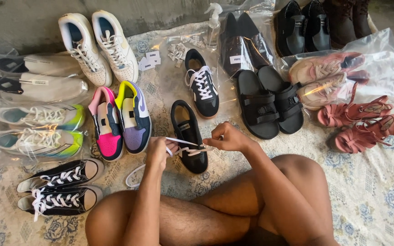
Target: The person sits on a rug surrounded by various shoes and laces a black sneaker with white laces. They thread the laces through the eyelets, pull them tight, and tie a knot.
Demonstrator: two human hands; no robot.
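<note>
**Two hands lacing a black sneaker among rows of shoes**

Seen from above, a person sits cross-legged with bare knees on a pale floral cloth [379,200]. Just in front of the knees lies a black sneaker [189,135] with a white stripe, its toe pointing toward the person. The left hand [159,151] is closed, pinching one end of a white shoelace [183,146] beside the sneaker's left edge. The right hand [230,137] is also closed, gripping the other end of the lace at the sneaker's right edge. The lace stretches across the shoe between the two hands, and a loose loop trails onto the cloth below the left hand.

The matching black sneaker [201,83], already laced in white, lies just beyond. To the left sit a pink and purple pair [120,120], white sneakers [99,45], bagged pale trainers [37,132] and black canvas shoes [60,187]. To the right are black strap sandals [270,102], bagged pink sneakers [327,77] and pink heeled sandals [365,122]. A clear spray bottle [213,25] stands at the far edge.
</note>
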